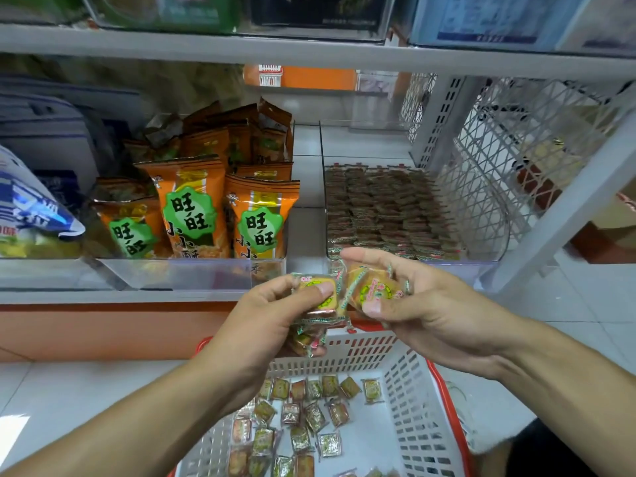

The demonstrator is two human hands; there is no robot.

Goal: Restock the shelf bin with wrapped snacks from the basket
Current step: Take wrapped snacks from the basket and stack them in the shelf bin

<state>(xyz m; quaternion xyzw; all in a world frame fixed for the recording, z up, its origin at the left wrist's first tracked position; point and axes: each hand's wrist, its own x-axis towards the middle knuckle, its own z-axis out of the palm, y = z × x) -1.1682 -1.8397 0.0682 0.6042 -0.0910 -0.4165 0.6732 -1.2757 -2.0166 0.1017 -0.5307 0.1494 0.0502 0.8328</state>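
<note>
My left hand (265, 318) grips a stack of small wrapped snacks (316, 301), thumb on the top one, above the basket. Beside it, my right hand (423, 304) pinches one or two wrapped snacks (373, 287) between thumb and fingers, just in front of the clear shelf bin (481, 266). That bin holds tight rows of the same snacks (385, 208). Below my hands a white basket with a red rim (406, 390) has several loose wrapped snacks (303, 418) scattered on its bottom.
A clear bin of orange snack bags (220, 208) stands to the left of the target bin, with a blue-white bag (31, 215) further left. A white lattice shelf side (499, 160) closes the right. Another shelf (309, 51) runs overhead.
</note>
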